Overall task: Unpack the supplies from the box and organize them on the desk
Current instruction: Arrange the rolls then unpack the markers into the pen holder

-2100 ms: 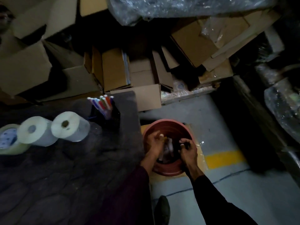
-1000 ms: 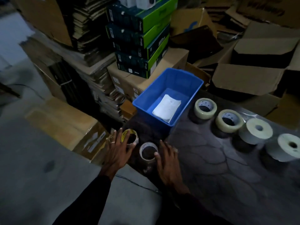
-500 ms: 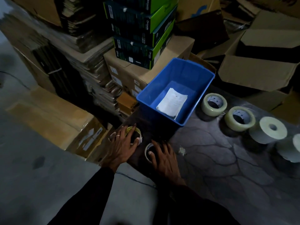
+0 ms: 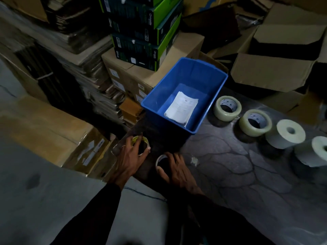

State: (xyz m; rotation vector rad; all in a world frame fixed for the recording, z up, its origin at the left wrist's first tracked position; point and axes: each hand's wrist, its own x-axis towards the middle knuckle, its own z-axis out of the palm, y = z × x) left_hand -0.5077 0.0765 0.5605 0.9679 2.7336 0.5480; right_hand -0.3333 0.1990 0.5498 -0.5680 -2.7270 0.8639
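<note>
My left hand (image 4: 130, 157) lies over a yellow roll (image 4: 140, 141) at the tabletop (image 4: 230, 183) corner, fingers spread loosely around it; whether they grip it I cannot tell. My right hand (image 4: 177, 169) covers most of a white roll (image 4: 160, 160), fingers draped on it. Beyond stands a blue bin (image 4: 187, 96) holding papers (image 4: 182, 107). Right of it run four rolls (image 4: 227, 108), the last cut off.
</note>
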